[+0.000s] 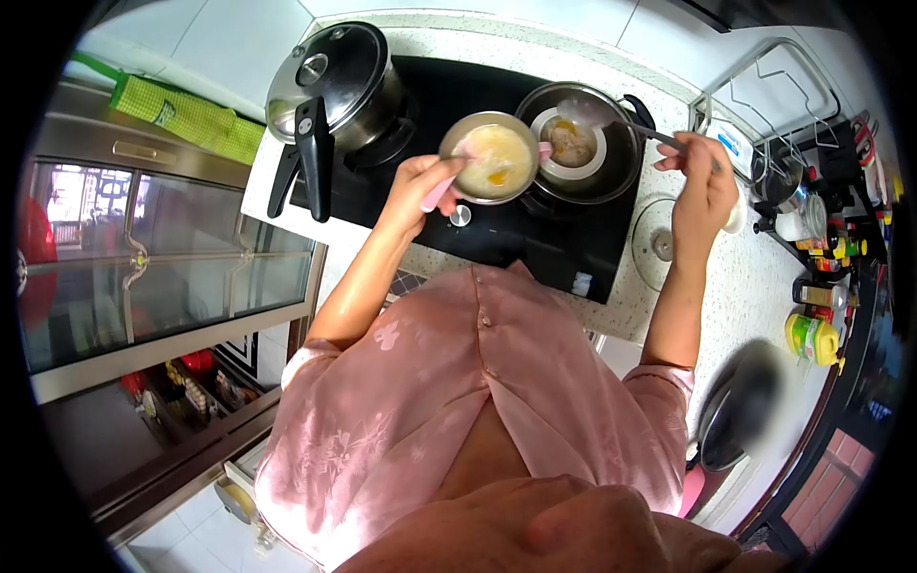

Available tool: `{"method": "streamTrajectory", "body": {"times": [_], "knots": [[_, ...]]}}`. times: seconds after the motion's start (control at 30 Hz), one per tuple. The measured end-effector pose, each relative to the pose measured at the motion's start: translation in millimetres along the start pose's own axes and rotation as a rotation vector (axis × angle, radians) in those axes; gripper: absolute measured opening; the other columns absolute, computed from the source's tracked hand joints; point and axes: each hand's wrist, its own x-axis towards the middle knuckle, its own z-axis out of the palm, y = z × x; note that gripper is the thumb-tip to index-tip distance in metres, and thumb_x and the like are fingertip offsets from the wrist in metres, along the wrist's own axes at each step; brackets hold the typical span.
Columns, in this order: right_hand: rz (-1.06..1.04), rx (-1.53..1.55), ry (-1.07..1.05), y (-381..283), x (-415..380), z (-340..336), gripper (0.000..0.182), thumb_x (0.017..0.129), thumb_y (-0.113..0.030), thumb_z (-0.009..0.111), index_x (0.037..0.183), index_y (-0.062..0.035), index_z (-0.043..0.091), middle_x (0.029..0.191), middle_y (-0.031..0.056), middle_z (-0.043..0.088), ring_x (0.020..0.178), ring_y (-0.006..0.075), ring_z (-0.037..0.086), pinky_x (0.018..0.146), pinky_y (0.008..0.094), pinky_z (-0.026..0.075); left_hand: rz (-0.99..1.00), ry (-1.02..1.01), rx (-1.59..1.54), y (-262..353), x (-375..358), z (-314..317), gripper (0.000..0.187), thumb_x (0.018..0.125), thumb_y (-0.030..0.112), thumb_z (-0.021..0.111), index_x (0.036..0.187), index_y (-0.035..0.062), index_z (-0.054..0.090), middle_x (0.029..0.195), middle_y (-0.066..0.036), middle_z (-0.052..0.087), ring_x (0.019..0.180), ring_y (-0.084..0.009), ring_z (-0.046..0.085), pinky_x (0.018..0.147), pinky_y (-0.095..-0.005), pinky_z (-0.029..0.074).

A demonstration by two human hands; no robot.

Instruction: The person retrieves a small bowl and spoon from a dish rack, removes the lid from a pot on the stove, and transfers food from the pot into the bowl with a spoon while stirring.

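My left hand (418, 189) is closed on the pink handle of a steel bowl (455, 132), held over the front of the cooktop. Pale yellow liquid with an orange, yolk-like blob fills the bowl. Beside it, a steel pot (623, 170) contains a white dish (578, 173) with minced-looking food and something yellow on it. My right hand (705, 186) grips the dark handle of a metal spoon (585, 113), whose head is over the far side of that dish. The bowl's right edge overlaps the pot's rim in this view.
A pressure cooker (336, 86) with a long black handle occupies the left of the black cooktop (549, 244). On the right counter lie a glass lid (655, 244) and several bottles, including a yellow one (812, 339). A wire rack (764, 86) stands behind.
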Motion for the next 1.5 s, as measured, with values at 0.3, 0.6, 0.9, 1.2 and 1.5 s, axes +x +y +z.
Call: {"method": "streamTrajectory", "body": {"times": [0.3,0.6,0.9,1.2,1.5], "knots": [[-0.421,-0.76,-0.6,36,10,23,0.008,0.081,-0.009,0.061,0.087,-0.0034,0.06,0.075,0.0116,0.06,0.068,0.0265,0.058,0.059,0.0343,0.047,0.041,0.086,-0.109,-13,-21,-30,0.026,0.082,0.022,0.06,0.082,-0.0042,0.063,0.063,-0.009,0.061,0.04,-0.0131,0.054,0.039,-0.0225,0.047],[-0.354,-0.666,-0.617,44,16,29,0.008,0.081,-0.011,0.061,0.082,-0.0028,0.058,0.072,0.013,0.058,0.066,0.0304,0.056,0.059,0.0367,0.045,0.038,0.163,-0.16,-11,-25,-30,0.025,0.082,0.021,0.061,0.08,-0.0033,0.065,0.059,-0.007,0.061,0.038,-0.01,0.053,0.038,-0.0193,0.045],[-0.254,-0.682,-0.567,66,25,32,0.017,0.088,-0.017,0.053,0.081,-0.002,0.057,0.064,0.0186,0.056,0.062,0.0353,0.056,0.057,0.0404,0.044,0.033,0.148,-0.16,-10,-21,-26,0.024,0.082,0.02,0.06,0.081,-0.0036,0.065,0.06,-0.008,0.062,0.04,-0.011,0.054,0.038,-0.0199,0.045],[-0.009,-0.544,-0.422,95,6,30,0.022,0.089,-0.018,0.051,0.08,0.0009,0.058,0.064,0.0122,0.061,0.053,0.0182,0.061,0.051,0.0284,0.046,0.028,0.143,-0.177,-11,-23,-32,0.025,0.083,0.019,0.059,0.08,-0.0053,0.063,0.063,-0.01,0.063,0.04,-0.0124,0.055,0.039,-0.021,0.046],[0.469,-0.203,-0.086,96,-14,13,0.025,0.091,-0.019,0.05,0.08,0.0009,0.06,0.059,0.0069,0.06,0.047,0.008,0.055,0.042,0.0216,0.043,0.029,0.146,-0.184,-14,-23,-32,0.024,0.082,0.019,0.061,0.081,-0.0053,0.062,0.067,-0.011,0.063,0.041,-0.0139,0.056,0.039,-0.022,0.048]]}}
